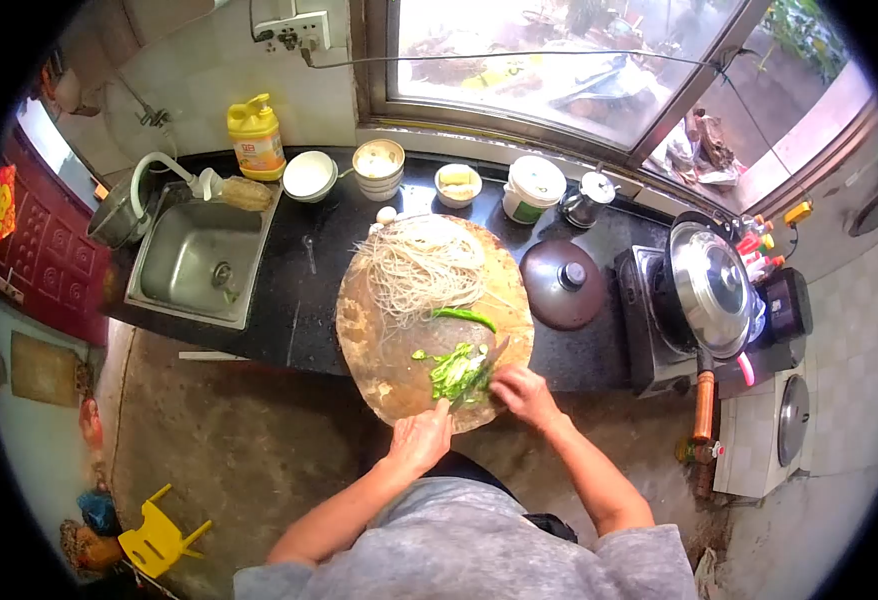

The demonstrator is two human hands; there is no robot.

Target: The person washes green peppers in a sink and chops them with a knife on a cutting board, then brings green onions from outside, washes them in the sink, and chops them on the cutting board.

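Note:
Chopped green pepper pieces [456, 374] lie in a small heap on the round wooden board [364, 365]. A dark knife blade [500, 349] slants across the heap's right side. My left hand [422, 438] is closed at the board's front edge, around what looks like the knife's handle. My right hand [527, 393] is closed beside the blade at the heap's right; what its fingers hold is hidden. A whole green pepper [466, 318] lies behind the heap, touching a pile of pale noodles [424, 262].
A sink [202, 250] is at the left. Bowls [310, 174] and a white tub [534, 185] line the back of the counter. A dark lid [562, 284] lies right of the board, and a lidded pan [709, 290] sits on the stove.

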